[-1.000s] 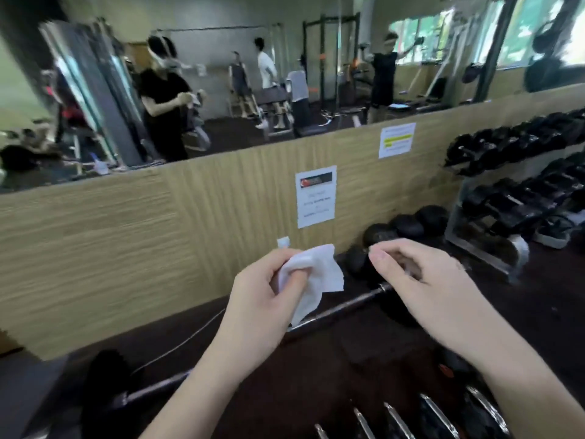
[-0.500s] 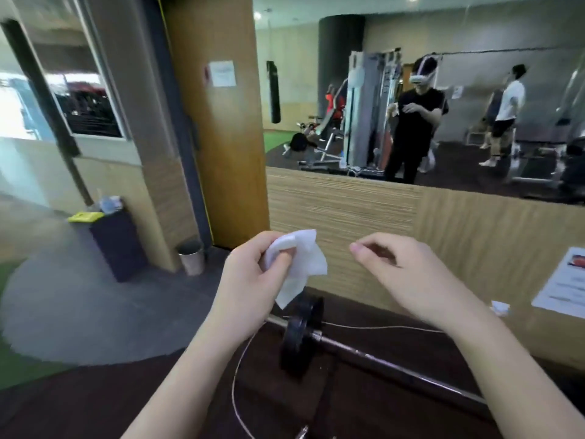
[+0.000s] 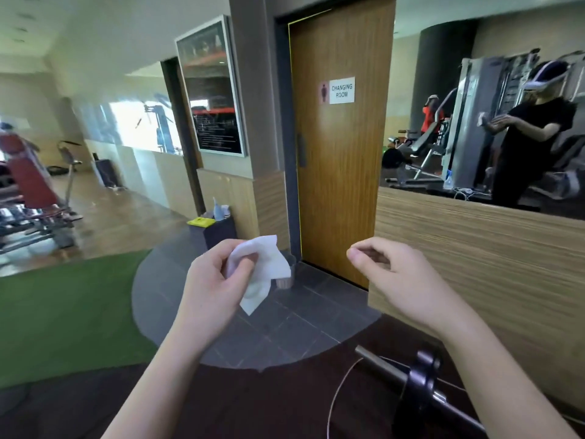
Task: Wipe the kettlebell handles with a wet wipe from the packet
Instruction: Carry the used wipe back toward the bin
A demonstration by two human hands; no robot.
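Kettlebell handles are nowhere in this view, and neither is the packet; the only task thing on show is the wet wipe (image 3: 264, 267), bunched in the left hand (image 3: 215, 289) in front of the changing room door (image 3: 335, 147). A loose corner of it hangs down below the fingers (image 3: 243, 266), towards the tiled floor (image 3: 285, 315) before the door.

The risk I see from here is the wipe slipping or tearing: it is pinched near its top edge by thumb and fingertips only, so a quick swing of the arm could drop it on the floor and dirty it. It may also dry out if it is carried about uncovered for long. A barbell (image 3: 421, 381) lies low to the right of the door, with a thin cable (image 3: 338, 384) looped beside it, and either could catch a foot while the head is turned away from them.

The left fingers are closed narrow on the wipe. The right hand (image 3: 399, 280) is held up just right of the door's foot, fingers curled loosely with thumb near forefinger, holding nothing that I can see and touching nothing.
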